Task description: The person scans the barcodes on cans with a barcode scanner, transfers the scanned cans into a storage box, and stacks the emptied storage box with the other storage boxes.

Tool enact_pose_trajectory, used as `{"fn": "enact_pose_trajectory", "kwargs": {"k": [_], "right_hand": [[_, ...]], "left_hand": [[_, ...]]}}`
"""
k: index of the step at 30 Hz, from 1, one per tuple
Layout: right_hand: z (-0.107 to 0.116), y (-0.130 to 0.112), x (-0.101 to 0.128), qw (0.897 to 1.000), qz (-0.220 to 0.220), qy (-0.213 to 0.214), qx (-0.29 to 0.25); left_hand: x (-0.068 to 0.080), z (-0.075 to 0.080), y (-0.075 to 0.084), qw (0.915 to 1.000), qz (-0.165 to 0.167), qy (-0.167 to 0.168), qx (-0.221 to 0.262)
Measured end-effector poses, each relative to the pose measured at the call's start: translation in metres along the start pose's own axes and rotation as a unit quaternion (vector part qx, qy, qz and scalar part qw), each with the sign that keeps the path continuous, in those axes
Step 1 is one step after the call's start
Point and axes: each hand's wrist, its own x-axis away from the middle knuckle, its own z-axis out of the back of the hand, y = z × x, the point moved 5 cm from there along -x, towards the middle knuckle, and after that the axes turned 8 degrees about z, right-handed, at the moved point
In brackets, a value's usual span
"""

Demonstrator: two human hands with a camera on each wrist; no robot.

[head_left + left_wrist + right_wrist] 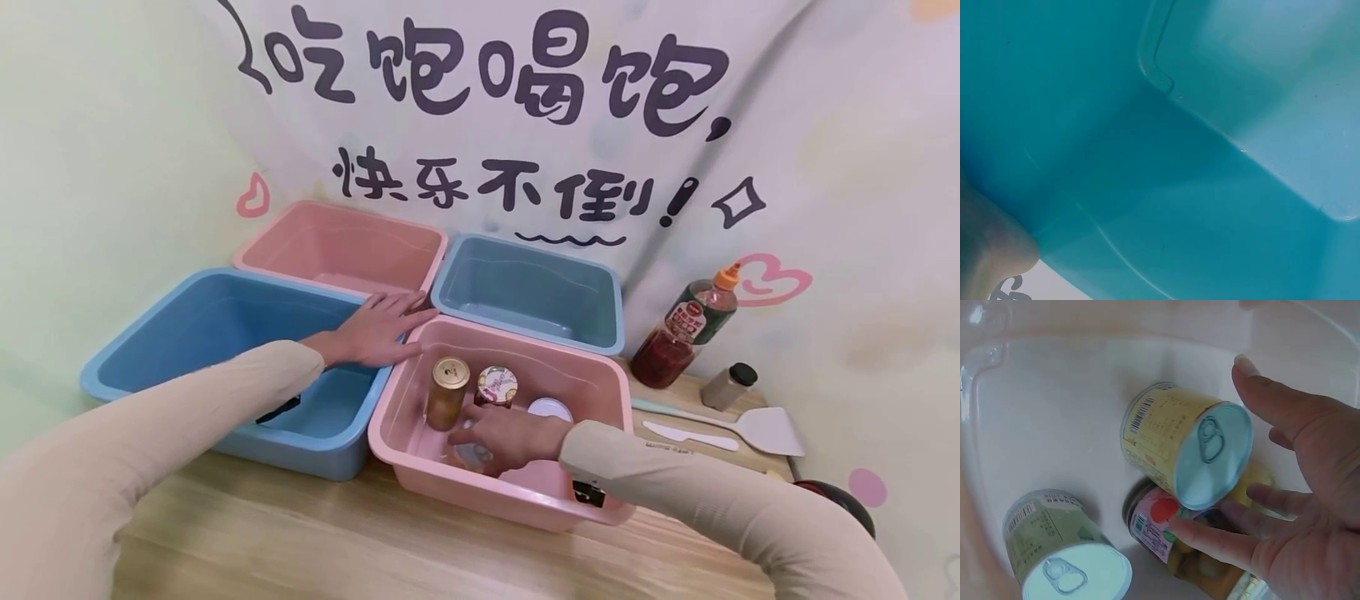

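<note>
My left hand (382, 329) lies flat with straight fingers on the adjoining rims of the near blue bin (150, 329) and the near pink bin (600, 375); the left wrist view shows only the blue bin's inside (1166, 156). My right hand (483, 433) reaches into the pink bin over a glass jar (472, 456). In the right wrist view the right hand (1254, 487) is spread. Its thumb lies on the fruit-label jar (1166, 540), beside a yellow can (1191, 447) and a green can (1066, 544). A gold-topped can (447, 390), a patterned-lid jar (497, 387) and a white-topped can (550, 410) stand behind.
A second pink bin (345, 242) and a second blue bin (525, 287) stand at the back against the printed wall. To the right on the wooden table are a red sauce bottle (686, 333), a small shaker (729, 386), a spatula (753, 425) and a white knife (690, 436).
</note>
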Motion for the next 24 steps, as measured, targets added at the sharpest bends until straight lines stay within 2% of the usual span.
{"fn": "enact_pose_trajectory", "kwargs": {"k": [8, 15, 22, 24], "right_hand": [[-0.01, 0.004, -0.008, 0.999, 0.028, 0.006, 0.017], [-0.014, 0.006, -0.012, 0.997, 0.031, -0.001, 0.077], [-0.014, 0.003, -0.012, 0.991, 0.092, 0.004, 0.096], [-0.015, 0.003, -0.011, 0.992, 0.091, 0.003, 0.082]], "left_hand": [[-0.001, -0.001, -0.001, 1.0, -0.003, 0.002, -0.004], [-0.003, -0.001, -0.002, 1.0, -0.003, 0.002, -0.002], [-0.004, -0.003, -0.002, 0.9999, -0.004, 0.005, -0.009], [-0.004, -0.003, -0.002, 0.9999, -0.005, 0.006, -0.009]]}}
